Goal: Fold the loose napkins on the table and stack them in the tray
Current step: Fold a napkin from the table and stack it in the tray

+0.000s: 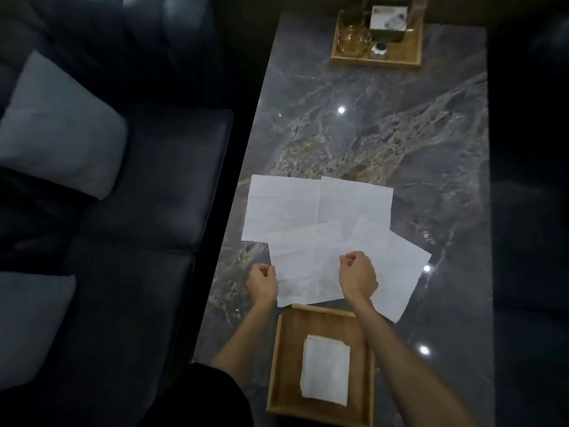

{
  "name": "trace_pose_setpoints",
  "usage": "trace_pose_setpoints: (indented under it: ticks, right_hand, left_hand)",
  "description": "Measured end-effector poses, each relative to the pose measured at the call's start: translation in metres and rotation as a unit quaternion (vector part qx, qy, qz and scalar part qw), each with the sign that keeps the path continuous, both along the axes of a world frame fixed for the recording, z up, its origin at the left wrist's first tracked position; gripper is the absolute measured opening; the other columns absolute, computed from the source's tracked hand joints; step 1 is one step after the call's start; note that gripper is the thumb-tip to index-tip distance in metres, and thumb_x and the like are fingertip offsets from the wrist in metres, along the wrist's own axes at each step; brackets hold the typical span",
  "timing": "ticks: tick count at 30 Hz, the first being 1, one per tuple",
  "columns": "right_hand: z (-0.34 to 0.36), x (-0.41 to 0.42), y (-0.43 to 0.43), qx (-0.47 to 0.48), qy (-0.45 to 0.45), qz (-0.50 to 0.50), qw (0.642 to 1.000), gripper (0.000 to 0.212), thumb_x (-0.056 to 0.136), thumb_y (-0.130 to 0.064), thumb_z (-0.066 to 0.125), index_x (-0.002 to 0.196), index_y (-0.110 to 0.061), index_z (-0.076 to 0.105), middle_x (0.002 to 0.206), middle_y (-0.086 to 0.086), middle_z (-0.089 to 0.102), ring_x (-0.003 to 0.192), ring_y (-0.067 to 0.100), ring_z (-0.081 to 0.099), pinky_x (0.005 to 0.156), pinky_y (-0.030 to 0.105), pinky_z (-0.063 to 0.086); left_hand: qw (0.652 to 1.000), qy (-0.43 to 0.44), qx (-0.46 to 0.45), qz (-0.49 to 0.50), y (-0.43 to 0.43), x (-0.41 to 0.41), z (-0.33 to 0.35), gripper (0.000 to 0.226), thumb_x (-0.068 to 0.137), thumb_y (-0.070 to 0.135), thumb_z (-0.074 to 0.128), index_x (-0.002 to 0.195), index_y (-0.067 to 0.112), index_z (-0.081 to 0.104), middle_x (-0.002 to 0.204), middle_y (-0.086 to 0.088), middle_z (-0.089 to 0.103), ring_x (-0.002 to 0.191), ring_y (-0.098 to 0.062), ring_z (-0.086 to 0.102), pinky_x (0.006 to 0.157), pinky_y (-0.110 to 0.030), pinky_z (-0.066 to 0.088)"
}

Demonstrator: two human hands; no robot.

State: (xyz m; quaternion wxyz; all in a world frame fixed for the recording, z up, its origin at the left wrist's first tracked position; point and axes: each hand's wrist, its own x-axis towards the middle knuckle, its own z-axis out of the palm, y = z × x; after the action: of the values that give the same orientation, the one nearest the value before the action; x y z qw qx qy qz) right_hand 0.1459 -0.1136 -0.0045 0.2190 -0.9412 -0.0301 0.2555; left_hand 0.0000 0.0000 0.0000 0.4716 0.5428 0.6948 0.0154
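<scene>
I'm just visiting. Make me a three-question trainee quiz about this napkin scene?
1. True or false: the near tray already holds a folded napkin.
2. How many unfolded napkins lie on the table? A) two B) four C) six
3. Which napkin do the left hand and right hand pinch?

Key: 1. True. 2. B. 3. The front napkin, nearest the tray, one hand at each side.

No readable text anywhere in view.
The white box (388, 17) standing in the far wooden tray (377, 60) bears a small dark mark at its upper left corner and a round printed graphic, both too blurred to read.
</scene>
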Motion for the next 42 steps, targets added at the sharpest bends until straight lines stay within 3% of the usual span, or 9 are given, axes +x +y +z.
trace_pose_setpoints:
  ticks: [5, 14, 20, 25, 30, 33, 36, 39, 42]
  right_hand:
    - [-0.011, 0.0, 0.001, -0.064, 0.0, 0.011, 0.998, 0.022, 0.096, -0.028, 0.058, 0.111, -0.013, 0.06, 0.116, 0.008, 0.063, 0.104, 0.028, 0.061, 0.08, 0.037, 0.049]
    - [-0.013, -0.001, -0.005, -0.003, -0.034, 0.029, 0.999, 0.01, 0.096, -0.026, 0.057, 0.1, -0.018, 0.061, 0.107, 0.003, 0.061, 0.099, 0.022, 0.057, 0.076, 0.032, 0.048]
    - [0.029, -0.003, -0.019, 0.194, 0.06, -0.055, 0.978, 0.014, 0.092, -0.025, 0.063, 0.103, -0.017, 0.058, 0.102, 0.003, 0.064, 0.094, 0.02, 0.063, 0.078, 0.026, 0.053]
    - [0.08, -0.022, -0.041, 0.247, 0.175, -0.018, 0.953, 0.04, 0.09, -0.022, 0.067, 0.127, -0.018, 0.05, 0.113, 0.002, 0.063, 0.099, 0.016, 0.061, 0.084, 0.027, 0.052]
    - [0.145, -0.045, -0.054, 0.315, 0.137, 0.052, 0.938, 0.055, 0.094, -0.04, 0.06, 0.144, -0.023, 0.043, 0.151, -0.001, 0.045, 0.137, 0.019, 0.044, 0.11, 0.032, 0.035]
    - [0.203, -0.054, -0.054, 0.396, 0.157, 0.132, 0.895, 0.067, 0.088, -0.055, 0.06, 0.148, -0.035, 0.037, 0.157, -0.014, 0.034, 0.144, 0.008, 0.033, 0.116, 0.03, 0.028]
    - [0.254, -0.068, -0.056, 0.457, 0.204, 0.19, 0.845, 0.051, 0.09, -0.046, 0.064, 0.137, -0.04, 0.049, 0.146, -0.022, 0.049, 0.137, 0.0, 0.042, 0.109, 0.026, 0.036]
    - [0.283, -0.087, -0.067, 0.481, 0.209, 0.188, 0.83, 0.036, 0.084, -0.042, 0.071, 0.118, -0.029, 0.067, 0.121, -0.008, 0.072, 0.117, 0.013, 0.064, 0.097, 0.033, 0.051]
    - [0.305, -0.105, -0.088, 0.527, 0.2, 0.139, 0.814, 0.032, 0.083, -0.035, 0.074, 0.108, -0.015, 0.072, 0.106, 0.003, 0.077, 0.098, 0.021, 0.073, 0.086, 0.035, 0.057]
  left_hand:
    - [0.999, 0.03, 0.0, -0.026, -0.006, 0.007, -0.015, 0.012, 0.096, 0.021, 0.06, 0.097, 0.012, 0.052, 0.094, -0.003, 0.058, 0.087, -0.021, 0.058, 0.08, -0.037, 0.052]
    - [0.992, 0.059, 0.034, -0.11, -0.006, 0.011, -0.027, 0.007, 0.093, 0.011, 0.058, 0.086, 0.009, 0.059, 0.106, -0.012, 0.059, 0.091, -0.028, 0.06, 0.08, -0.042, 0.054]
    - [0.978, -0.134, 0.079, -0.14, 0.016, 0.006, 0.031, 0.007, 0.093, 0.013, 0.052, 0.093, 0.007, 0.047, 0.087, -0.002, 0.052, 0.08, -0.019, 0.053, 0.075, -0.038, 0.049]
    - [0.924, -0.239, 0.132, -0.266, 0.044, 0.005, 0.135, 0.012, 0.095, 0.003, 0.05, 0.106, 0.007, 0.047, 0.107, -0.013, 0.054, 0.103, -0.026, 0.055, 0.089, -0.036, 0.047]
    - [0.853, -0.261, 0.126, -0.434, 0.042, -0.011, 0.256, 0.029, 0.095, 0.004, 0.053, 0.121, 0.017, 0.051, 0.123, 0.01, 0.054, 0.125, -0.009, 0.049, 0.105, -0.024, 0.039]
    - [0.793, -0.231, 0.135, -0.547, 0.029, -0.026, 0.325, 0.041, 0.097, 0.011, 0.055, 0.134, 0.027, 0.048, 0.125, 0.019, 0.054, 0.115, 0.007, 0.053, 0.096, -0.015, 0.043]
    - [0.749, -0.23, 0.111, -0.611, 0.008, -0.043, 0.387, 0.047, 0.098, 0.009, 0.055, 0.139, 0.029, 0.046, 0.117, 0.013, 0.06, 0.098, 0.004, 0.061, 0.081, -0.014, 0.047]
    - [0.73, -0.262, 0.089, -0.625, -0.016, -0.063, 0.435, 0.05, 0.098, 0.003, 0.055, 0.142, 0.024, 0.047, 0.116, 0.014, 0.066, 0.1, -0.003, 0.065, 0.083, -0.018, 0.049]
    - [0.724, -0.311, 0.045, -0.614, -0.029, -0.082, 0.46, 0.052, 0.097, 0.002, 0.056, 0.145, 0.018, 0.043, 0.115, 0.006, 0.07, 0.099, -0.011, 0.068, 0.081, -0.023, 0.054]
